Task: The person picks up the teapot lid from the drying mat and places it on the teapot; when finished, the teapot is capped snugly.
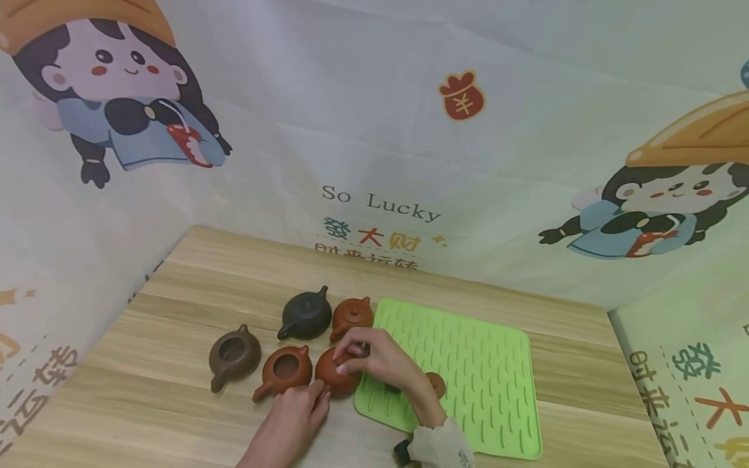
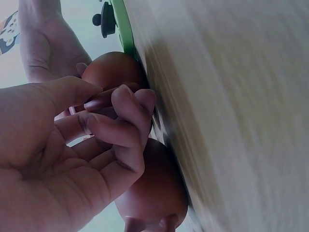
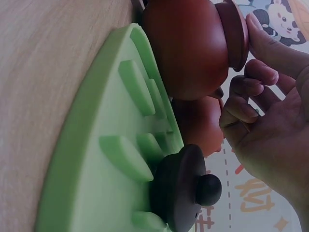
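A round reddish-brown teapot stands at the left edge of the green mat, between the two hands. My left hand pinches its handle between thumb and curled fingers. From above, my right hand holds the teapot's lid at the top, thumb against it and the other fingers curled. The lid sits at the teapot's mouth, its knob hidden by the fingers. Just left is another reddish teapot without a lid, its mouth uncovered.
A lidless brown teapot stands farther left. Behind are a lidded black teapot and a lidded orange-brown teapot. On the ridged green mat lie a black lid and an orange-brown lid, partly behind the right wrist.
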### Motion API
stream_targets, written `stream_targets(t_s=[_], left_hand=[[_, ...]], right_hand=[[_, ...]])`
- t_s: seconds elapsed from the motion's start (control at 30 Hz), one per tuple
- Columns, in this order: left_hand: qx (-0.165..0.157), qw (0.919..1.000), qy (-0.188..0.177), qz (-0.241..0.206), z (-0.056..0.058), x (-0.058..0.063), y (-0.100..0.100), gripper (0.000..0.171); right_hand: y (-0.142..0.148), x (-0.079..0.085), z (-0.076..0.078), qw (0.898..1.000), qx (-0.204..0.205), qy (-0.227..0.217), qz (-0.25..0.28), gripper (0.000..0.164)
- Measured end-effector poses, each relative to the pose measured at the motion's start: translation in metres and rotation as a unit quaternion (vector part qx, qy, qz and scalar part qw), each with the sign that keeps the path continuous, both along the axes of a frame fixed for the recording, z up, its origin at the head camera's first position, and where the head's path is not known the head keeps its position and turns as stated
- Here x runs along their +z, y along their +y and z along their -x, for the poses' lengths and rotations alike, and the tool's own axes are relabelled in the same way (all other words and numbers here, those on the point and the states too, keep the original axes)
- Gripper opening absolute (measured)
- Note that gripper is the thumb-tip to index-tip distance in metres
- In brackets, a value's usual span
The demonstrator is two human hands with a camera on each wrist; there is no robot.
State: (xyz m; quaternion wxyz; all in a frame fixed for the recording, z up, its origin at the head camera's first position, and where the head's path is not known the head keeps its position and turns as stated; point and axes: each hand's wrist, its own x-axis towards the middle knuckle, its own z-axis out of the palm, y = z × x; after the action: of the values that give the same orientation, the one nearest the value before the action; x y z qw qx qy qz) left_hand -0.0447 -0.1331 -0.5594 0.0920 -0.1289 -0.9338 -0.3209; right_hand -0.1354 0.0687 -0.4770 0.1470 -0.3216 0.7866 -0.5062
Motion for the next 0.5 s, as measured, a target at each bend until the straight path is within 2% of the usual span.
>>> stream_targets(t_s=[0.33, 0.5], left_hand=[[0.004, 0.9997, -0.012, 0.019, 0.0026, -0.0015, 0.0018, 0.036], [0.005, 0.9998, -0.018, 0.005, 0.0022, 0.0017, 0.0012, 0.037]], right_hand=[[-0.0023, -0.0042, -0.0015, 0.999, -0.028, -0.029, -0.013, 0.016], [-0.0069, -0.0048, -0.0063, 0.998, -0.055, -0.031, -0.004, 0.020]])
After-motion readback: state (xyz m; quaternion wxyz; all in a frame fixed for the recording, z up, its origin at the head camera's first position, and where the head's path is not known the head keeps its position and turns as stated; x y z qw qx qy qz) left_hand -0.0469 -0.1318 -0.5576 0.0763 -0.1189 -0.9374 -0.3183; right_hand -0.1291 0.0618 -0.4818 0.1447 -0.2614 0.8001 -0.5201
